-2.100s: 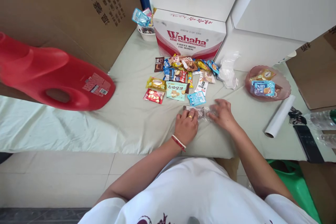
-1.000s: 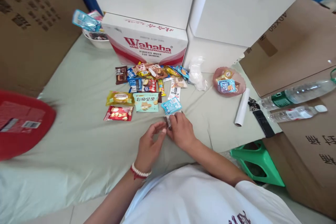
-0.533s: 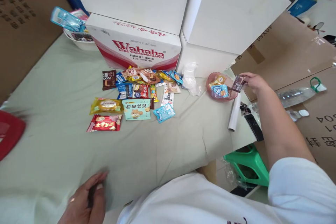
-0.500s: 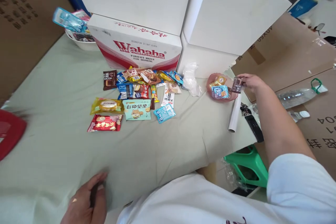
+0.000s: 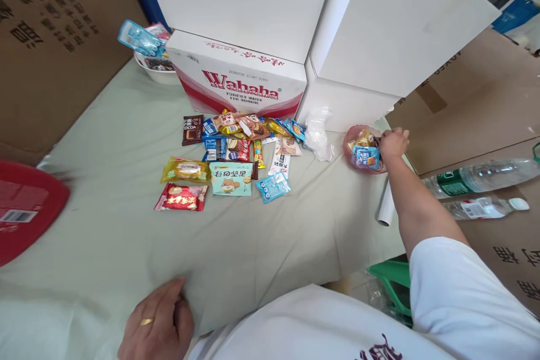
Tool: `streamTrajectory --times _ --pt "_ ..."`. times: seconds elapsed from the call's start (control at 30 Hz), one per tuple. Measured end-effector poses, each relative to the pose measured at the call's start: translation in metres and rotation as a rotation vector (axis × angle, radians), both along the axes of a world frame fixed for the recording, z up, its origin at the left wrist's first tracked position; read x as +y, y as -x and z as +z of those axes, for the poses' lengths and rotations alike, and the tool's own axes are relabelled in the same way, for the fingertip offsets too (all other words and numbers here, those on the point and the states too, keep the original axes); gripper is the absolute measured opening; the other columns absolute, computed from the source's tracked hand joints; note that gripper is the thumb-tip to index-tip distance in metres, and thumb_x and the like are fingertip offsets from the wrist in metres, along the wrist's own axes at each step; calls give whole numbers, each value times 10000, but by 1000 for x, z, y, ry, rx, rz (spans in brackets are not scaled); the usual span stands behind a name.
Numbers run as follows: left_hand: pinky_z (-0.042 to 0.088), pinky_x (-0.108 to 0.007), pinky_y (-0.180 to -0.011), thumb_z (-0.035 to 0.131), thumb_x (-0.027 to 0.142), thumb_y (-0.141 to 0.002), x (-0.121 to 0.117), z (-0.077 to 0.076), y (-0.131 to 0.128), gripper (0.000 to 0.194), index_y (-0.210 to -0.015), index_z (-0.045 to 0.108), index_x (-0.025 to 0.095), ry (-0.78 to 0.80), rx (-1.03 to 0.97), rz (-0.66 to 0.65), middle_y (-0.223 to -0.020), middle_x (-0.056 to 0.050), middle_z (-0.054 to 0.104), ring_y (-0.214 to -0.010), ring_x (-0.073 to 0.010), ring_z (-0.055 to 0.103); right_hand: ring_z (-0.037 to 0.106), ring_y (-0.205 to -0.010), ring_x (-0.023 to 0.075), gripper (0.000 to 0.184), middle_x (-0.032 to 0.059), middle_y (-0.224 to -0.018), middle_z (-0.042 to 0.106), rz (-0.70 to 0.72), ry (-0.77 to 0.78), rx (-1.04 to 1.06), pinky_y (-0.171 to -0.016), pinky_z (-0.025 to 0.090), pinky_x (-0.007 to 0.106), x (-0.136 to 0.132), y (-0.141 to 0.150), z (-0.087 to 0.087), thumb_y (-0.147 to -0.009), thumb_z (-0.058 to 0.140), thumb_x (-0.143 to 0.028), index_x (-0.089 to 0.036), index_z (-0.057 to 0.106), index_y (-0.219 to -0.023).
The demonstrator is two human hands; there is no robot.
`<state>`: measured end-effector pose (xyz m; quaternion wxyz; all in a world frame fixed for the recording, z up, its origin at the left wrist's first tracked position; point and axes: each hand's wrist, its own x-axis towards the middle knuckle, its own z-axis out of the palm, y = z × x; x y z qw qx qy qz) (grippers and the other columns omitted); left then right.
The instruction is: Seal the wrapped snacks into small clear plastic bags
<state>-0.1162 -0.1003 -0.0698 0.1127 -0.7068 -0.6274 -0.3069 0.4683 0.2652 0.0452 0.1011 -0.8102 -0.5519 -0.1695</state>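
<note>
My right hand (image 5: 393,144) is at the right rim of a pink translucent bowl (image 5: 349,158), fingers closed around a small brown cocoa snack packet (image 5: 374,140), mostly hidden by the hand. In the bowl lie a blue snack packet (image 5: 366,157) and a gold-wrapped one (image 5: 365,138). My left hand (image 5: 157,322), with a ring, rests on the cloth near the front edge, loosely bent, thumb a little apart, nothing visible in it. Mid-table lie a mint-green packet (image 5: 231,179), a red packet (image 5: 181,197), a yellow one (image 5: 185,170) and a light blue one (image 5: 273,186).
More snack packets (image 5: 238,147) are heaped before a Wahaha water carton (image 5: 240,76). A crumpled clear plastic bag (image 5: 318,132) lies beside them. A white roll (image 5: 386,205), plastic bottles (image 5: 485,177), a red jug (image 5: 29,208) and a green stool (image 5: 392,281) stand around.
The cocoa packet went from between both hands on the table to the bowl in my right hand, now further over it. My left hand withdrew to the front left. The view shifted.
</note>
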Motion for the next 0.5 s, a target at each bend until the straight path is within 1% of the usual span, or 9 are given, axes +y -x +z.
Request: streamTrajectory --times 0.1,0.17,0.2,0.27,0.3,0.33,0.4,0.43,0.5 --pt "550 -384 -858 590 42 -817 1 1 0 312 -1107 660 137 -15 16 -6 -971 -122 743 -848 -264 695 481 -1127 309 305 215 -1152 622 -26 -268 50 -939 397 453 1 25 13 -938 435 -193 -123 726 -1002" --pt "552 -381 -853 599 27 -803 1 2 -1 317 -1094 660 137 -28 24 -8 -964 -119 740 -843 -262 692 522 -1077 271 299 171 -1138 646 105 -339 74 -944 402 403 3 53 21 -944 437 -206 -147 701 -1071" --pt "553 -381 -851 600 21 -799 1 1 -1 319 -1089 660 138 -32 24 -6 -962 -118 740 -843 -261 690 550 -1043 255 299 147 -1118 664 193 -326 88 -932 412 380 3 69 24 -948 437 -215 -159 689 -1100" --pt "552 -380 -851 594 15 -797 1 1 -2 325 -1089 659 144 -29 17 -2 -956 -112 737 -849 -260 687 602 -964 241 287 111 -1049 702 356 -216 125 -883 433 350 3 102 26 -950 455 -247 -177 686 -1106" --pt "551 -380 -855 590 15 -800 1 1 -2 329 -1093 657 148 -23 15 -4 -958 -109 735 -856 -260 686 620 -925 239 271 104 -1004 718 403 -116 148 -855 441 341 3 117 24 -948 475 -273 -181 698 -1073" --pt "550 -380 -858 584 15 -805 1 0 -2 332 -1099 656 153 -18 12 -6 -960 -107 733 -864 -259 684 633 -895 240 254 101 -957 730 415 6 175 -833 446 333 2 130 20 -941 507 -307 -183 713 -1025" --pt "545 -381 -863 574 21 -817 1 0 -2 330 -1106 653 161 -13 4 -17 -963 -103 729 -877 -257 679 648 -851 246 221 107 -866 738 369 233 267 -804 451 324 -1 150 10 -887 615 -364 -176 731 -889" --pt "542 -382 -865 571 26 -825 1 1 -2 322 -1104 653 166 -13 -8 -26 -965 -101 725 -882 -255 676 653 -838 250 209 111 -821 736 341 309 324 -793 452 321 -3 156 3 -843 675 -371 -170 730 -824" --pt "537 -381 -872 562 43 -849 0 4 -2 292 -1092 653 176 -2 -62 -53 -978 -98 715 -897 -248 670 659 -813 251 166 109 -750 723 306 358 423 -772 453 313 -11 162 -11 -774 740 -323 -160 721 -746"
